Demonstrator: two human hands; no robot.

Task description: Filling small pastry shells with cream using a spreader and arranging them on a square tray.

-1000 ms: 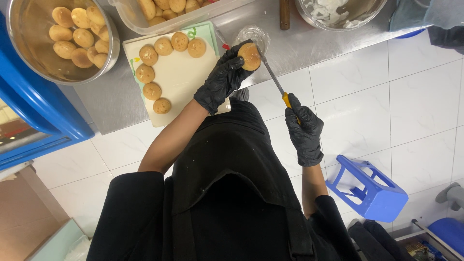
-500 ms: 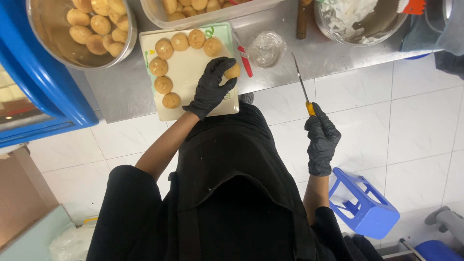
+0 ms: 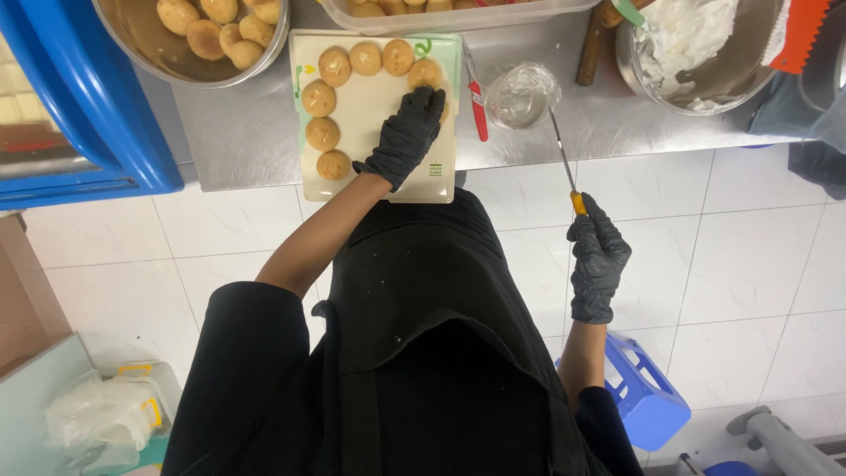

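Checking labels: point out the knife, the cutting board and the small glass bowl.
knife (image 3: pixel 559 144): head view, middle of the blade.
cutting board (image 3: pixel 370 106): head view, bare centre.
small glass bowl (image 3: pixel 522 95): head view, its middle.

Steel counter (image 3: pixel 247 132) under white tray (image 3: pixel 370 167), bowls (image 3: pixel 150 53)

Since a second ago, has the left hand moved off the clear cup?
Yes. The left hand has gone from the clear cup leftward onto the cutting board, beside the buns.

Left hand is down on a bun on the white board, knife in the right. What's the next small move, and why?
Probably lift the left hand off the bun: it now sits in line with the other buns on the white board, while the right hand holds the knife idle, apart from it.
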